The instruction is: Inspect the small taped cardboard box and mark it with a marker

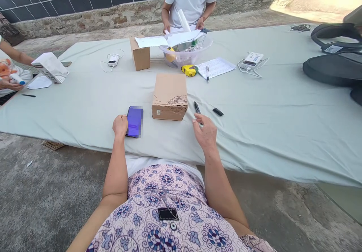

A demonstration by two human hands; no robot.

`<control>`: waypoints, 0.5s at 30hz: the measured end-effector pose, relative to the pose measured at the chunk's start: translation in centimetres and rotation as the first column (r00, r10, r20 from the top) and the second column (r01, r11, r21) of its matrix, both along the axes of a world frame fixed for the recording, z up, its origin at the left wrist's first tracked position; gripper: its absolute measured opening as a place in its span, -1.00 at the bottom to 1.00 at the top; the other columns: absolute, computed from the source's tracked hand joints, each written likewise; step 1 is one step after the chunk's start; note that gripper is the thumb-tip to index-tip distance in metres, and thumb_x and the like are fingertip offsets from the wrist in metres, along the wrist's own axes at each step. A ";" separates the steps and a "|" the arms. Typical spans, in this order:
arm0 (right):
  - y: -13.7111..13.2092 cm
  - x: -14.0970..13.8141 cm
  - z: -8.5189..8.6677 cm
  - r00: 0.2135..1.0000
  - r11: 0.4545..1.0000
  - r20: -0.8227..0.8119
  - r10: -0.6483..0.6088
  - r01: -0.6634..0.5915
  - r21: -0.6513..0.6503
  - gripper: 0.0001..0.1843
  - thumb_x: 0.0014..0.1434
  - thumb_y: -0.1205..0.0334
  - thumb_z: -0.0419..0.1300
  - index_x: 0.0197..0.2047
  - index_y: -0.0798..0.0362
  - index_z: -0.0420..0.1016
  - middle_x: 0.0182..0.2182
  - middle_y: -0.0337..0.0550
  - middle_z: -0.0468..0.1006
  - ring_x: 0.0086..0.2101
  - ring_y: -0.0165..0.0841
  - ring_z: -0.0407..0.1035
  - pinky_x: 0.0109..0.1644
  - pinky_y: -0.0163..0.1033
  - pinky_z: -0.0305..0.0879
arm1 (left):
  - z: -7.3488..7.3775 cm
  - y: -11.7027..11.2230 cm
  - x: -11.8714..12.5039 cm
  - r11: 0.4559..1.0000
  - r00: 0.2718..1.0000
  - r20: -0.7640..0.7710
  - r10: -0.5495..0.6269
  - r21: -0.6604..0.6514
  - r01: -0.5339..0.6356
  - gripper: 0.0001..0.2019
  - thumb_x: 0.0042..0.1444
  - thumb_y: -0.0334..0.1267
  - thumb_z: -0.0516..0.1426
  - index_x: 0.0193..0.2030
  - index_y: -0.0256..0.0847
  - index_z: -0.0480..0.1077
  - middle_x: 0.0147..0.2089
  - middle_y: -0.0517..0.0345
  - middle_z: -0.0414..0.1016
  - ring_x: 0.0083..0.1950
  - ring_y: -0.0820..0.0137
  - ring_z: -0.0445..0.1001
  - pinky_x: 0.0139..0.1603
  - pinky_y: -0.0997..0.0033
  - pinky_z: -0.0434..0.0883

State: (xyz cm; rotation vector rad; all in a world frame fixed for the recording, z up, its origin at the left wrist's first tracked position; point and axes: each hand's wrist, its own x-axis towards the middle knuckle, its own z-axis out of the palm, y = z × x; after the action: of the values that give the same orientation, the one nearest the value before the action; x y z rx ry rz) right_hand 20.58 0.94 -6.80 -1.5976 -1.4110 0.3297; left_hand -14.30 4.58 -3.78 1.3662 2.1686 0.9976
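Left hand (120, 125) curled against the phone (135, 121), grip unclear; right hand (206, 133) half open, empty, beside the marker (197, 107). Between them 1 shut cardboard box (170, 96) on the worktop (283, 123). Clear bowl (181, 62) holds papers (181, 37).

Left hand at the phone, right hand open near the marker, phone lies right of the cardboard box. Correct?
One slip: in the head view the phone lies left of the cardboard box, not right. The rest stands: left hand at the phone, right hand open near the marker.
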 end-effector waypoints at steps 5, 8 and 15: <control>-0.1 -0.1 0.1 0.999 1.000 -0.037 0.009 -0.009 -0.014 -0.60 0.23 0.12 0.13 0.06 0.03 0.58 0.00 0.11 0.69 -0.09 -0.07 0.61 0.05 0.09 0.50 | 0.4 0.1 1.6 0.997 1.000 0.027 0.007 -0.071 -0.005 -0.75 0.27 -0.19 0.04 -0.44 -0.08 0.39 -0.37 -0.01 0.52 -0.21 0.11 0.47 -0.11 0.19 0.32; -0.2 -0.1 -0.1 0.999 1.000 -0.039 0.007 -0.007 -0.011 -0.62 0.23 0.12 0.13 0.06 0.01 0.58 -0.01 0.09 0.70 -0.09 -0.07 0.61 0.03 0.08 0.51 | 0.7 0.0 2.0 0.998 0.999 0.046 0.007 -0.068 -0.004 -0.80 0.24 -0.22 0.06 -0.40 -0.08 0.42 -0.36 0.03 0.52 -0.22 0.14 0.46 -0.12 0.22 0.30; -0.4 -0.2 0.2 0.998 0.999 -0.062 0.032 -0.033 -0.029 -0.62 0.23 0.12 0.13 0.06 0.00 0.59 0.03 0.09 0.70 -0.08 -0.08 0.62 0.03 0.07 0.52 | 0.7 -0.6 1.5 0.999 0.985 0.173 -0.007 -0.033 0.013 -0.70 0.22 -0.22 0.05 -0.55 -0.10 0.31 -0.56 0.21 0.20 -0.40 0.29 0.30 -0.30 0.32 0.22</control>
State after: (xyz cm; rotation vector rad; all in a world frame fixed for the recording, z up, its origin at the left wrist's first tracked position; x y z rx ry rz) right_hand 20.41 0.51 -6.58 -1.5768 -1.3924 0.4172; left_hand -12.77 3.98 -3.06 1.2260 2.0399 1.0307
